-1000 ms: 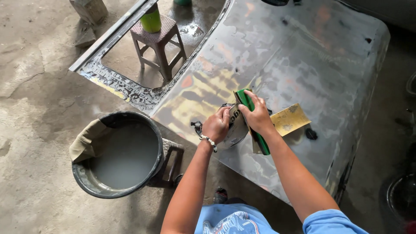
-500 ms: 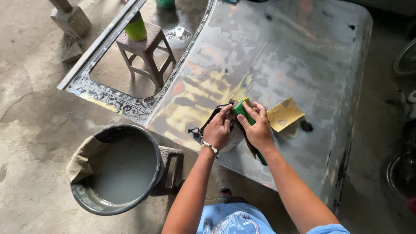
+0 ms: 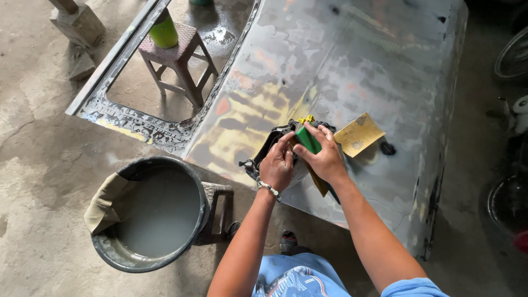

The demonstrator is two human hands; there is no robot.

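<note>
A stripped, patchy metal car panel [image 3: 352, 60] lies flat in front of me. My right hand [image 3: 325, 158] grips a green block [image 3: 308, 139] with a brownish strip [image 3: 319, 186] running under it. My left hand [image 3: 278, 165], which wears a bead bracelet, lies over a dark bundle [image 3: 263, 155] on the panel. Its fingertips pinch at the block's left edge. Both hands meet near the panel's front edge. A yellow sheet of sandpaper [image 3: 358, 133] lies just right of them.
A black bucket of grey water [image 3: 159, 214] with a cloth [image 3: 107, 202] over its rim stands at the lower left beside a low wooden stand [image 3: 219, 204]. Beyond the panel's window opening, a small stool [image 3: 179, 55] carries a green bottle [image 3: 164, 30]. A wheel [image 3: 511, 55] is at the right.
My hands have drawn closer together over the dark bundle. The green block now shows shorter, and my left fingers have come onto its edge. The view has shifted slightly.
</note>
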